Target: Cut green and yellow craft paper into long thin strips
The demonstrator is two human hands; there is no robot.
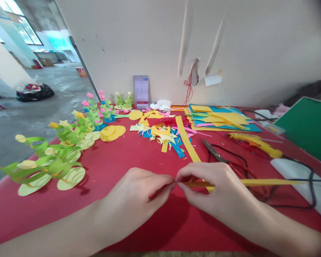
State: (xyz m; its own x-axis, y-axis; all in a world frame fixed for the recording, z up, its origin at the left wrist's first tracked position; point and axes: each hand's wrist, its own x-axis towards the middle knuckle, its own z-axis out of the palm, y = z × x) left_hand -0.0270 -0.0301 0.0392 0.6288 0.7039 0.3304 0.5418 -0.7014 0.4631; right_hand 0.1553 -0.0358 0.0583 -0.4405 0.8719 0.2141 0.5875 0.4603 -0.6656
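My left hand (141,200) and my right hand (214,189) meet fingertip to fingertip above the red table (160,228). Both are closed in a pinch on the end of a narrow yellow paper strip (267,182). From the pinched end the strip runs under my right fingers and out to the right. Another, wider yellow paper strip (187,139) lies on the table behind my right hand. Scissors (215,151) with red handles lie partly hidden beyond that hand, among black cable. What my left fingertips cover is hidden.
Green paper curls on round bases (71,176) stand at left, near yellow paper discs (112,133). Paper scraps (163,134) lie mid-table. Coloured sheets (224,119), a yellow glue gun (256,144) and a green board (307,132) are at right. A phone (141,92) leans on the wall.
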